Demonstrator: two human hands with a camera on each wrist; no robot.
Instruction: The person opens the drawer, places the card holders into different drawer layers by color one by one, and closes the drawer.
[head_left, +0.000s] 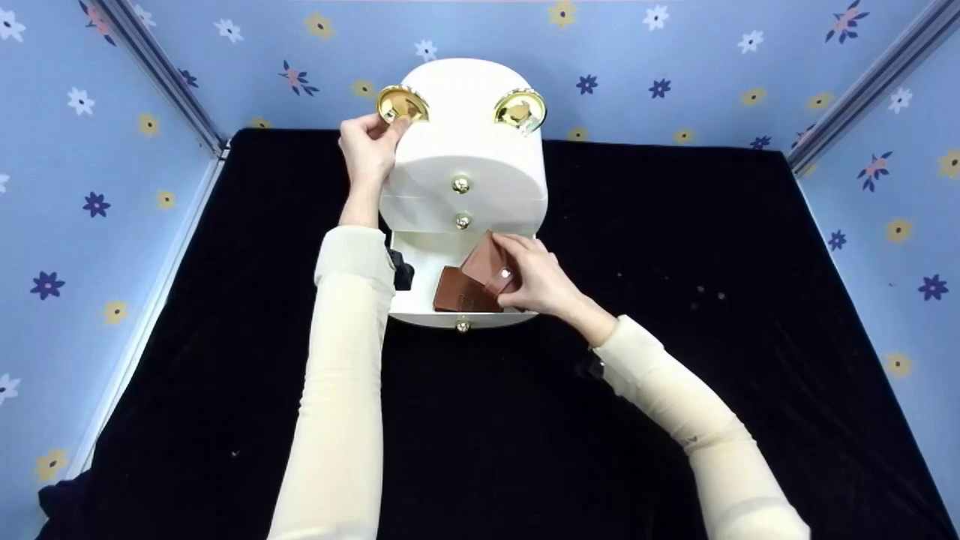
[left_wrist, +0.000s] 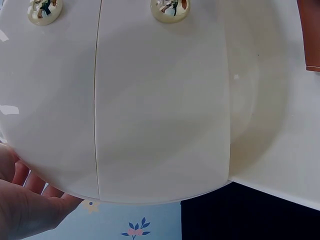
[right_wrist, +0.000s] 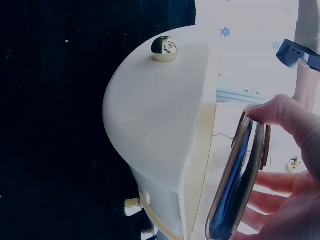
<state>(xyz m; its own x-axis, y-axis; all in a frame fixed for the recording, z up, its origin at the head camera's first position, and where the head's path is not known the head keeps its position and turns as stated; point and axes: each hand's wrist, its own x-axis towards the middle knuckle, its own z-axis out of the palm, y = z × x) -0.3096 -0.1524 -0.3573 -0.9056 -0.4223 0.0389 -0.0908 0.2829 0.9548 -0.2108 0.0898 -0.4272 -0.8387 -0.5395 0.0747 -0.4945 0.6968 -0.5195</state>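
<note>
A white cabinet (head_left: 465, 135) with gold knobs stands at the back, its lowest drawer (head_left: 420, 300) pulled out. My left hand (head_left: 369, 154) grips the cabinet's upper left side by a round gold piece (head_left: 403, 103), thumb on top; in the left wrist view its fingers (left_wrist: 35, 182) bend against the cabinet's edge. Over the drawer's right part, my right hand (head_left: 544, 277) pinches a brown wallet (head_left: 484, 264) with a snap strap. The right wrist view shows this wallet (right_wrist: 227, 190) edge-on, dark blue inside. Partly beneath it, a second brown wallet (head_left: 455, 291) lies in the drawer.
Two shut drawers with knobs (head_left: 461, 184) sit above the open one. A second gold piece (head_left: 520, 110) is on the cabinet's upper right. A black object (head_left: 403, 271) shows at the drawer's left, beside the left sleeve. Black cloth (head_left: 480, 420) covers the table; flowered blue walls (head_left: 675, 67) surround it.
</note>
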